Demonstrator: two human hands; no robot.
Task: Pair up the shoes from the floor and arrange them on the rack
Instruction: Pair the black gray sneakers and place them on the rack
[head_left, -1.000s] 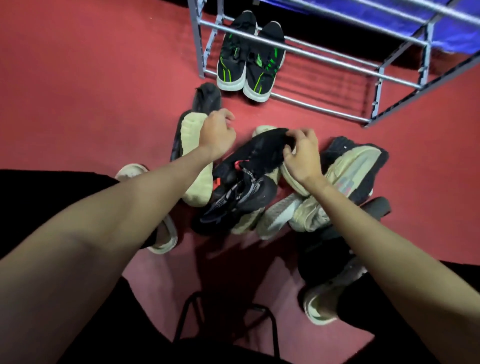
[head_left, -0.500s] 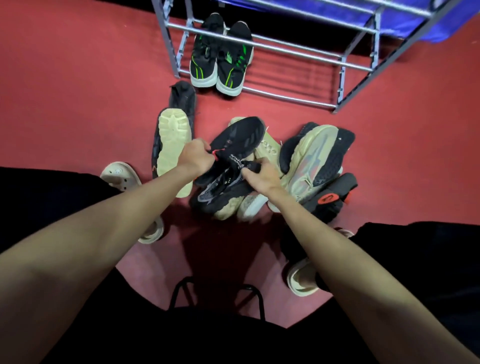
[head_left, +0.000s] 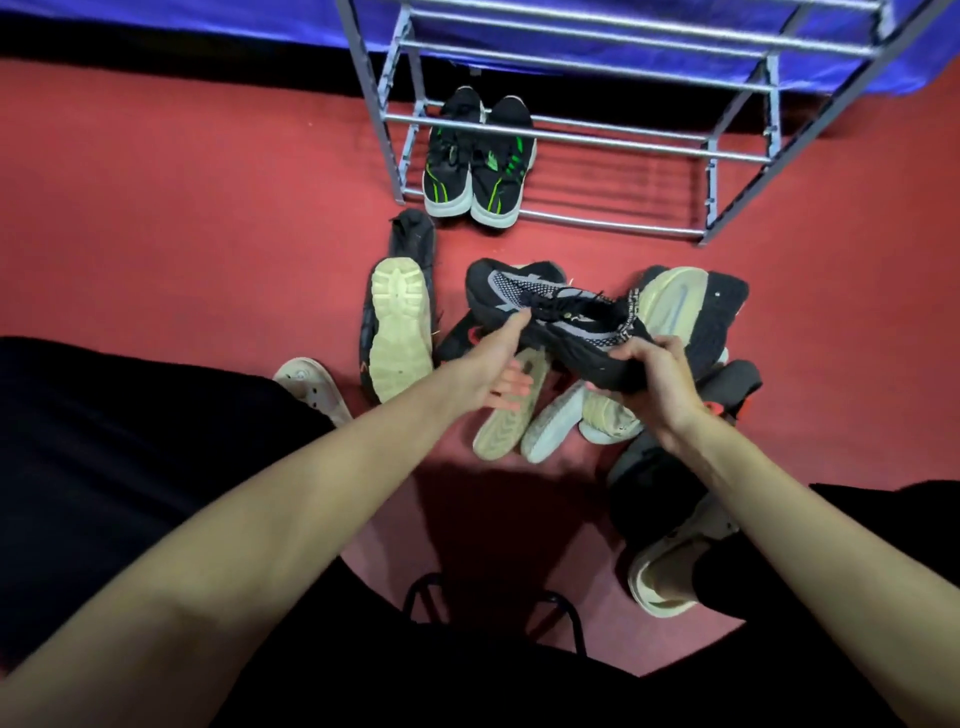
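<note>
a: head view, what are the hands doing?

b: the right hand (head_left: 655, 375) has its fingers curled round the heel end of a black and grey knit shoe (head_left: 550, 317), lifted above the pile of shoes (head_left: 571, 410) on the red floor (head_left: 208, 208). the left hand (head_left: 496, 364) is under the toe half, fingers fairly straight, thumb touching the side near the laces. its grip looks loose, more a support than a clench.

a: and the rest of the shoes?

b: a black pair with green stripes (head_left: 475, 166) sits side by side on the lowest bars of the metal rack (head_left: 597, 140), at its left end. just in front of the rack a black shoe with a pale sole (head_left: 400, 327) lies sole up. to the right of the held shoe, a pale-soled shoe (head_left: 675, 306) leans against the pile.

a: anything nearer?

b: feet in pale slippers (head_left: 311, 384) on each side.
</note>
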